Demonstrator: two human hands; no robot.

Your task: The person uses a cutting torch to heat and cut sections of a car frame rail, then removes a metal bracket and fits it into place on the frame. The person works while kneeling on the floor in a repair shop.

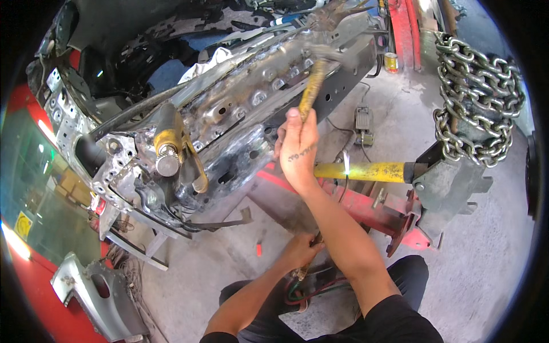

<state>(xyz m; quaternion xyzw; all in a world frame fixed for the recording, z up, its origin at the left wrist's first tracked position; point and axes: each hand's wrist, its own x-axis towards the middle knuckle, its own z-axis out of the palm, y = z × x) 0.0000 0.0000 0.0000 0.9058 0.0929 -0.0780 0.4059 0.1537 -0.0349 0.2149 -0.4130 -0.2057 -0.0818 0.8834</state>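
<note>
My right hand (298,146) is closed around the yellow handle of a hammer (312,91), raised over a bare, scuffed metal car body rail (229,114). The hammer head is smeared by motion near the rail's far end. Lower down, between my knees, my left hand (300,251) grips a gas torch (346,182). A bright flame glows at the torch tip, in front of a yellow tube; my right forearm hides part of the torch. Red and green hoses (294,294) trail below my left hand.
A yellow clamp-like tool (166,140) sits on the rail's near end. At right, a heavy chain (477,97) hangs over a grey steel post, joined to the yellow tube (377,171) and a red stand (372,211). A grey pedal (363,123) and silver panel (100,294) lie on the floor.
</note>
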